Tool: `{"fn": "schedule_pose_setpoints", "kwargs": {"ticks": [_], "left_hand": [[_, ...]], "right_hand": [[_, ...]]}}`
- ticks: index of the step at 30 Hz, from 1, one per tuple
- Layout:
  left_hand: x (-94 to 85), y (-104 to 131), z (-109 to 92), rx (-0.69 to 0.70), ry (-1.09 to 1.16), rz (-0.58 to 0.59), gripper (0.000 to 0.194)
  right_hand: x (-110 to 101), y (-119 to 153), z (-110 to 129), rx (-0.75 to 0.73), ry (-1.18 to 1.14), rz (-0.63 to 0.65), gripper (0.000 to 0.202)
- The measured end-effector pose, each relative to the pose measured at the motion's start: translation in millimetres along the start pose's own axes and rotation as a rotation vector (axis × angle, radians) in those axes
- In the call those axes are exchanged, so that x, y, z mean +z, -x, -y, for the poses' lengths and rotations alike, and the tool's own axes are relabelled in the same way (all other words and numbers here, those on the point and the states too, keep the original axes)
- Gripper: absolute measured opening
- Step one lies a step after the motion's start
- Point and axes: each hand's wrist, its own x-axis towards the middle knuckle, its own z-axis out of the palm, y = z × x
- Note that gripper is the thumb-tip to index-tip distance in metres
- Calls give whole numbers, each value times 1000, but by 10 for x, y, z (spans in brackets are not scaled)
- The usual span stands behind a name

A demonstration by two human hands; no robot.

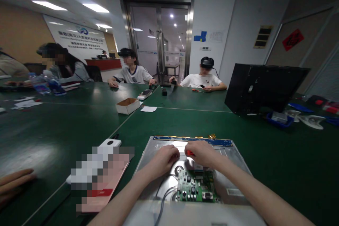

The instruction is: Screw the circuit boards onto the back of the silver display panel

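Observation:
Directly in front of me lies a flat silver display panel point(144, 155) with a blue circuit strip point(190, 140) along its far edge. A green circuit board point(194, 189) sits at its middle, with dark cables point(163, 201) running off to the left. My right hand point(203, 153) is closed around a small tool with an orange-red handle point(189, 152), above the panel beyond the board; the tool's tip is hidden. Close by on the left, my left hand point(166, 157) rests at the panel with curled fingers. What its fingertips hold, if anything, is hidden.
A white power strip point(109, 143) and a pink flat object point(116, 176) lie left of the panel. Another person's hand point(17, 180) rests at far left. Farther back are an open carton point(127, 106), a black monitor point(265, 88), a blue tray point(280, 119) and seated people.

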Motion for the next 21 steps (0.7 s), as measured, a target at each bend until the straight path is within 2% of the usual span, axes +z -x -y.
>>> {"fn": "schedule_pose_setpoints", "kwargs": {"ticks": [3, 6, 12, 16, 21], "left_hand": [[14, 0, 28, -2, 5, -12, 17], [17, -1, 49, 1, 9, -19, 16], [19, -13, 57, 11, 16, -19, 14], [18, -13, 45, 16, 33, -29, 14], [14, -10, 37, 17, 40, -40, 14]], "right_hand": [[74, -153, 33, -20, 9, 34, 15], [90, -188, 31, -34, 8, 49, 14], [-35, 31, 184, -163, -50, 47, 16], [-72, 147, 343, -327, -115, 152, 13], [-80, 148, 377, -394, -110, 216, 9]]}}
